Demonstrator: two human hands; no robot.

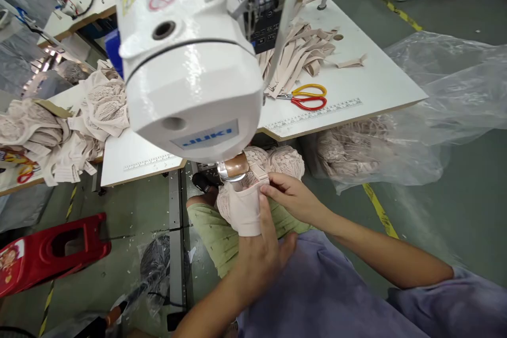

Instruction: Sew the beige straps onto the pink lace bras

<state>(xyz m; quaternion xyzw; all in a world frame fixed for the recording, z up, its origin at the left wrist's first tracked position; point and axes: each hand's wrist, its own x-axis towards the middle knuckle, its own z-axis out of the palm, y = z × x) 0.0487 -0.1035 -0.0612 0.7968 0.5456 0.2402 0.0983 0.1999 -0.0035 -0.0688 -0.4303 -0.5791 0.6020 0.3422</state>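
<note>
A white sewing machine head (186,58) fills the upper middle of the view. Below its front end, a beige lace garment (253,182) sits under the metal arm of the machine (233,168). My left hand (259,253) holds the smooth beige part of the garment from below, thumb pointing up along the fabric. My right hand (291,195) pinches the garment's edge just right of the machine arm. Both hands are over my lap, against green trousers (209,232).
Red and yellow scissors (307,97) lie on the white table (372,84) beside a heap of beige straps (301,53). More lace pieces (99,105) pile up at left. A clear plastic bag (428,111) of garments hangs right of the table. A red stool (47,251) lies on the floor.
</note>
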